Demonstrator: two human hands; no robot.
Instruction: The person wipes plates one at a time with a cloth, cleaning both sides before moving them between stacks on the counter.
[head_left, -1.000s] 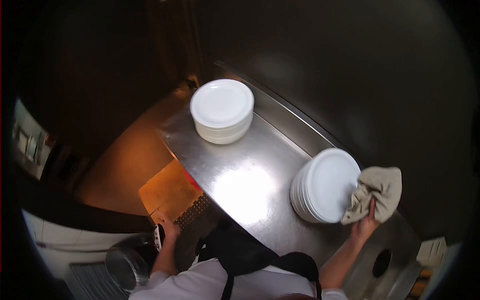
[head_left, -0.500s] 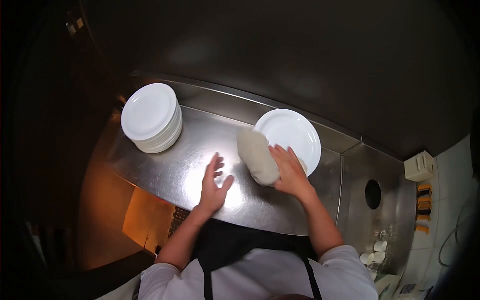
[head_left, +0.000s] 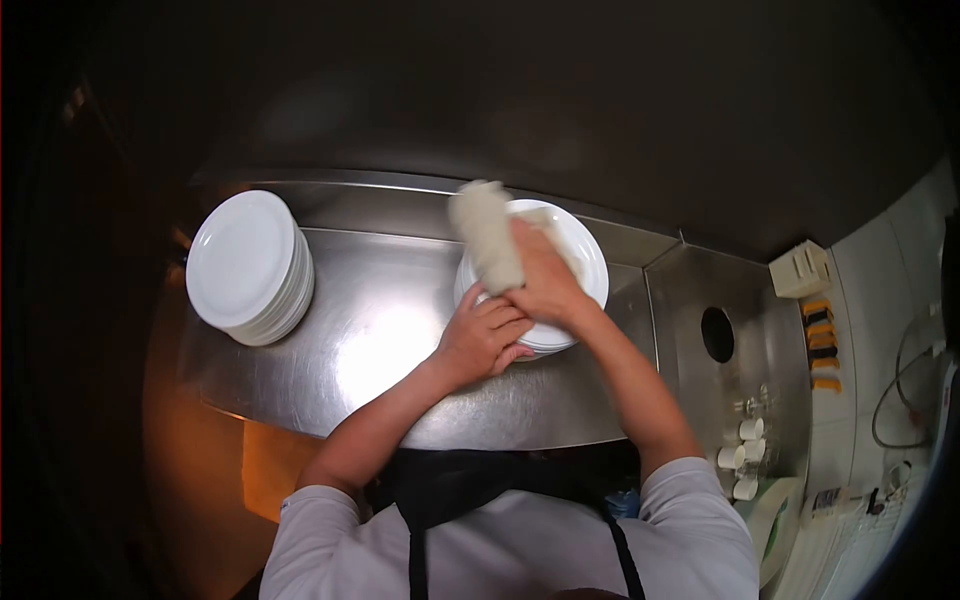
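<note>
My right hand (head_left: 548, 275) is closed on a beige cloth (head_left: 487, 235) and presses it on the top white plate (head_left: 592, 262) of a stack. Part of the cloth lies across the plate under the hand, and the rest hangs out past the left rim, blurred by motion. At the near-left rim, my left hand (head_left: 483, 338) grips the plate's edge, its fingers touching the right hand. Further left stands a taller stack of white plates (head_left: 243, 262), apart from both hands.
A steel counter (head_left: 400, 290) runs beneath both stacks, with a raised ledge behind. To the right are a round dark hole (head_left: 717, 335), several white cups (head_left: 751, 430), a cream box (head_left: 800, 270) and yellow-and-black items (head_left: 821, 335) along the tiled wall.
My left hand has moved from above the counter onto the plate's rim. The right hand has carried the cloth from beside the plate onto its surface. The view has shifted slightly.
</note>
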